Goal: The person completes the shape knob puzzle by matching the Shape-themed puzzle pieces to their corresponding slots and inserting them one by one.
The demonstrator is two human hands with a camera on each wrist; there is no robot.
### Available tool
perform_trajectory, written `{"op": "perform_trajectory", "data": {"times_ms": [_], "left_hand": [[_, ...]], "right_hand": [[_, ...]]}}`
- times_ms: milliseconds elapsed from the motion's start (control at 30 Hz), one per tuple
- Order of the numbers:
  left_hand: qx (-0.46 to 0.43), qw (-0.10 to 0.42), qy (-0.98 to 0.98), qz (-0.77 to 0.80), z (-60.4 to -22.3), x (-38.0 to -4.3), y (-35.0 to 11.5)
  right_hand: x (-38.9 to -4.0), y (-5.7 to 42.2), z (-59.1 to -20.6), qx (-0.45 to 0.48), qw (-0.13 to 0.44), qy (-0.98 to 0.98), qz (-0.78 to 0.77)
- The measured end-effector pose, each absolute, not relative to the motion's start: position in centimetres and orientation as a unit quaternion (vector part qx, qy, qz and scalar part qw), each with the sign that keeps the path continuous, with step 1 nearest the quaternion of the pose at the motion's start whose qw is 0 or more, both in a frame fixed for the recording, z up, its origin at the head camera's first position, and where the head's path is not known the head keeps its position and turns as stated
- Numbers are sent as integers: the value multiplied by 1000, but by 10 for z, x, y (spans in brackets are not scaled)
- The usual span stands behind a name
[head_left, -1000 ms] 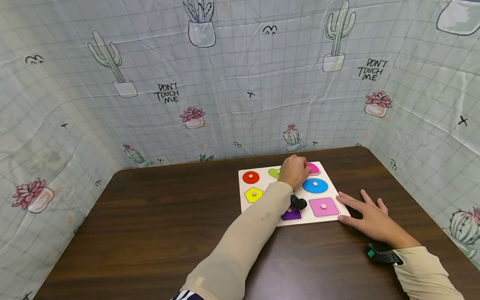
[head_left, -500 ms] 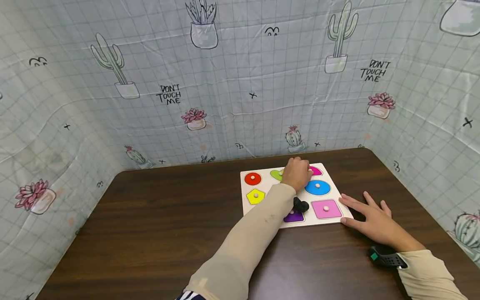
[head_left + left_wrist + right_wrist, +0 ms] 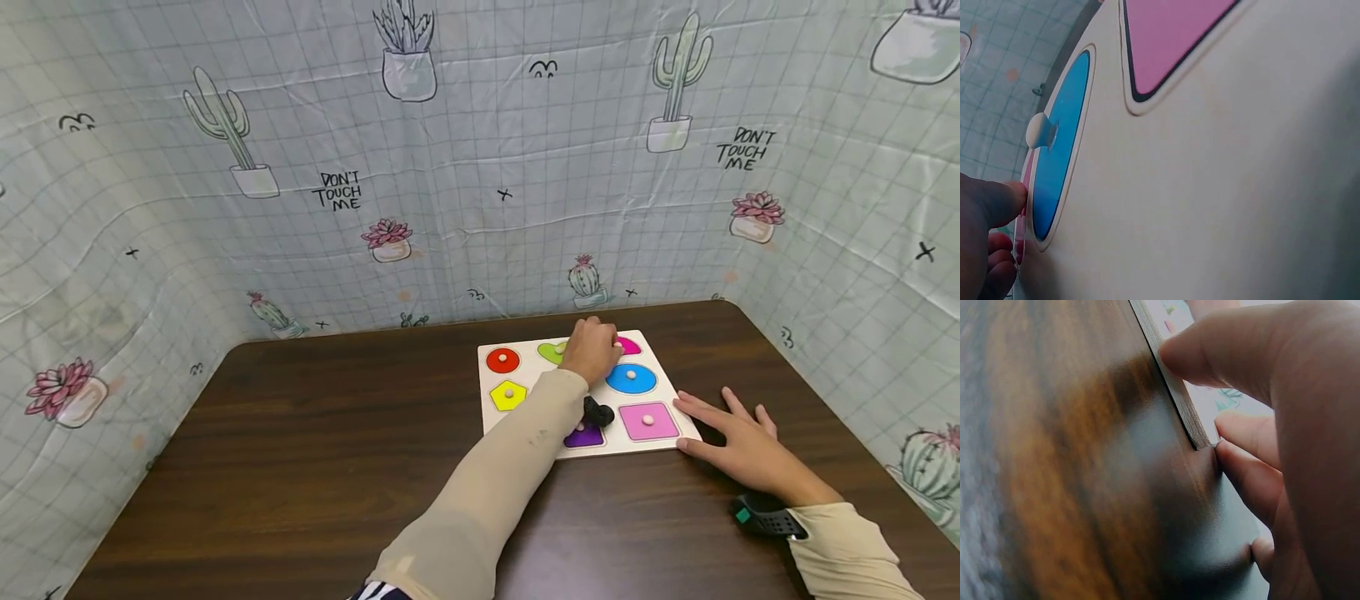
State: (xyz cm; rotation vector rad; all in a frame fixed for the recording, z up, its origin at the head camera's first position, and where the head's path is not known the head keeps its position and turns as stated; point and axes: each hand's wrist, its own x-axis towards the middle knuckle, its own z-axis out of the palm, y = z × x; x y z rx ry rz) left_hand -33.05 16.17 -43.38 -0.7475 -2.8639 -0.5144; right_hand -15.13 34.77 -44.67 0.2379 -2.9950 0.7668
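A white knobbed peg puzzle board lies on the dark wooden table with colored pieces in it. My left hand reaches across the board to its far right. Its thumb and curled fingers pinch at the magenta piece, whose pale knob shows beside the hand. In the left wrist view the thumb lies against that pink edge, beyond the blue oval. My right hand rests with spread, fairly straight fingers at the near right corner. In the right wrist view its thumb touches the board's edge.
Red circle, yellow pentagon, green heart, purple piece and pink rectangle sit in the board. My left sleeve covers part of it. Printed fabric hangs behind the table.
Both hands and the board stay nearly in place. The head view has shifted slightly.
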Motion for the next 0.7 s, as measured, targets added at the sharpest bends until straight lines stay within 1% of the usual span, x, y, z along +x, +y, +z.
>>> {"op": "perform_trajectory", "data": {"times_ms": [200,400,567,700], "left_hand": [[-242,63,-952,-175,-435,-333,159],[-281,67,-935,-207,-435,-336,154],[-312,67,-909,-269,-435,-337,140],[-308,56,-900,-302,-435,-336,126]], "right_hand": [[-153,344,-447,80,20,-965,250],[-151,346,-445,77,22,-965,249],[-149,347,-446,74,14,-965,251],[-148,349,-448,74,13,-965,253]]}}
